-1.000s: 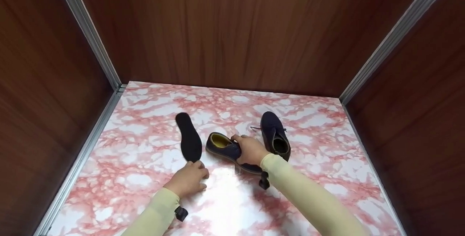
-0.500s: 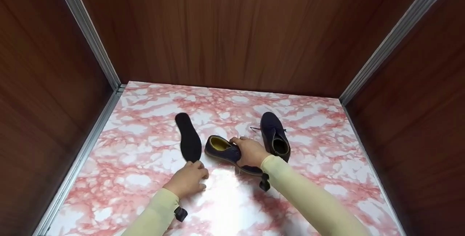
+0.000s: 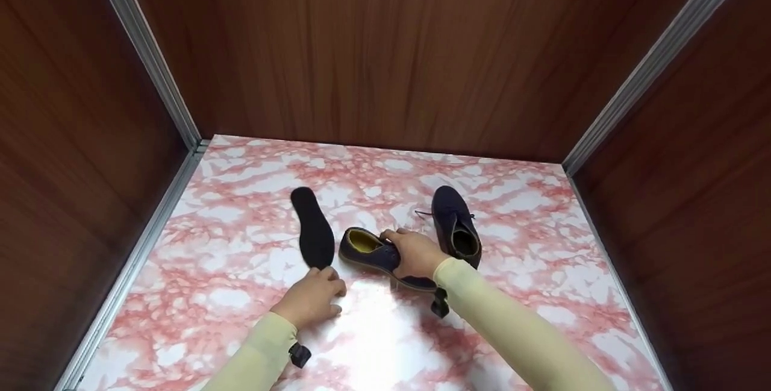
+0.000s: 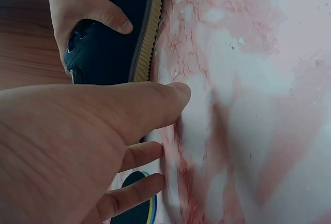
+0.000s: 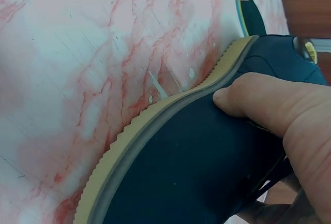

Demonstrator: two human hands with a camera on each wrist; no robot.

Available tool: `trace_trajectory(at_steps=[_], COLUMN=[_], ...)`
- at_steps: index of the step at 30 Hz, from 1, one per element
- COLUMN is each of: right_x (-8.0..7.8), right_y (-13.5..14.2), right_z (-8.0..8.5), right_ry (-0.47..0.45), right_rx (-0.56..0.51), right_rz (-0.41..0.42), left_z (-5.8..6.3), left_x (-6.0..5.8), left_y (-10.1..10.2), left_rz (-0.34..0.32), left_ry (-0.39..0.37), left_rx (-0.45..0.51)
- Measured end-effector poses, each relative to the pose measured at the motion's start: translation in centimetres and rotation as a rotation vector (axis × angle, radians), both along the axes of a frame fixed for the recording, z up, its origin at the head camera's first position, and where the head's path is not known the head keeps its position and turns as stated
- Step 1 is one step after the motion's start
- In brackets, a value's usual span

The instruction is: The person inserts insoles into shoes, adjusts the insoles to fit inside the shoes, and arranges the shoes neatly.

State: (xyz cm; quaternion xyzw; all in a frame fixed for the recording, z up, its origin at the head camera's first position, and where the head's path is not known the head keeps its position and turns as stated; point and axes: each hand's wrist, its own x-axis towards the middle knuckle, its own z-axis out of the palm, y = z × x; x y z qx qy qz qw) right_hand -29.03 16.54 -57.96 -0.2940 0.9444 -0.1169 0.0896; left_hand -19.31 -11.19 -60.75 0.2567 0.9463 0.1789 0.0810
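Note:
A navy lace-up shoe (image 3: 368, 256) with a yellow lining lies across the middle of the table, heel to the left. My right hand (image 3: 415, 251) grips it over the laces, thumb along the near side in the right wrist view. Left of the shoe lies a flat black insole (image 3: 315, 231), its wide end toward me. Just at that wide end is my left hand (image 3: 310, 296), fingers loosely bent and nothing between them. In the left wrist view its fingertips (image 4: 158, 180) come down at the tabletop beside the blue-and-yellow-edged insole.
The second navy shoe (image 3: 450, 207) stands behind and right of my right hand, toe pointing away, a lace sticking out to its left. Brown wood-grain panels (image 3: 385, 59) enclose the red-and-white marbled table (image 3: 229, 297) at the back and sides, with metal corner rails.
The heel of the gripped shoe has come slightly down and toward me, with my right hand shifting a little along with it. My left hand, the insole and the second shoe stay put.

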Motion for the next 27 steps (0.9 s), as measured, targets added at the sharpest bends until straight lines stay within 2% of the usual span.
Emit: trace_trajectory(at_steps=[10, 27], right_x=[0.57, 0.84], right_y=[0.0, 0.08], right_z=[0.15, 0.63], right_ry=[-0.008, -0.01], right_rx=[-0.013, 0.06], right_rz=[0.03, 0.096], left_z=[0.06, 0.19], left_x=[0.16, 0.13], left_y=[-0.05, -0.18], left_rz=[0.0, -0.003], left_ry=[-0.007, -0.006], left_rx=[-0.008, -0.027])
